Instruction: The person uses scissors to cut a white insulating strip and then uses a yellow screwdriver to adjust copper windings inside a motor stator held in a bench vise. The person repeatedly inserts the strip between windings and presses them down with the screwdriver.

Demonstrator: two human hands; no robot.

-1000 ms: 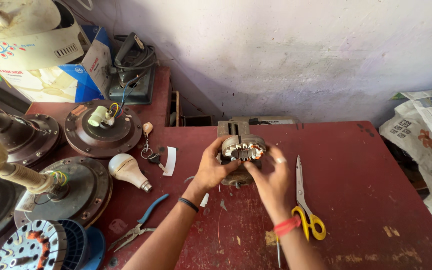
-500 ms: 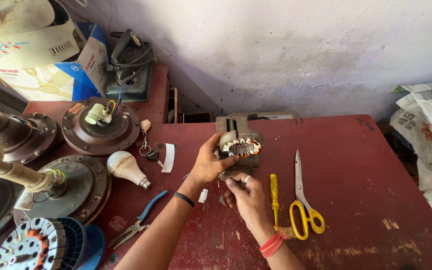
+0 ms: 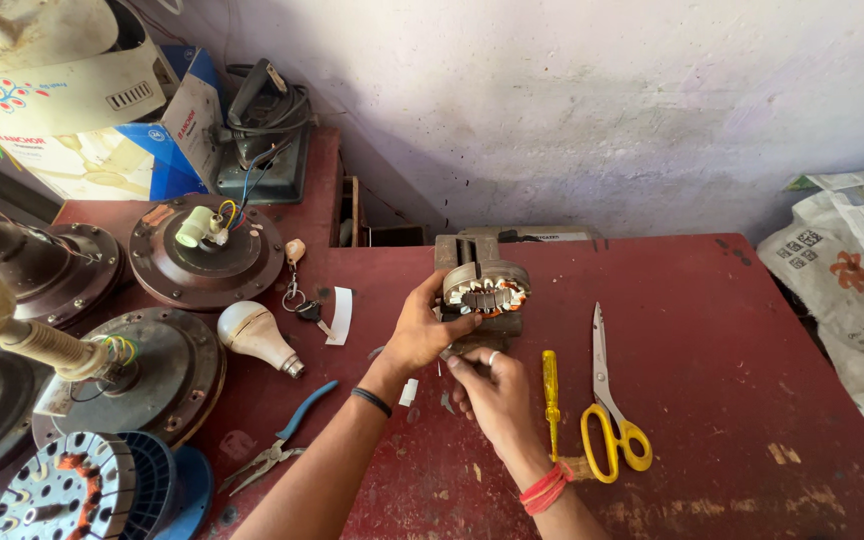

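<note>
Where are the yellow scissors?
In the head view, the yellow-handled scissors lie on the red table, right of the yellow screwdriver and the right hand.

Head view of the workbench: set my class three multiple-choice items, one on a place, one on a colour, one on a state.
1. Where is the screwdriver?
A. left of the scissors
B. on the newspaper
C. beside the bulb

2. What colour are the plier handles?
A. yellow
B. blue
C. red

3. What is the left hand doing?
A. lying flat on the table
B. gripping the stator
C. holding the scissors

Answers: 1 A, it lies on the red table just left of them. 2 B, both handles show blue. 3 B, its fingers wrap the stator's side.
</note>
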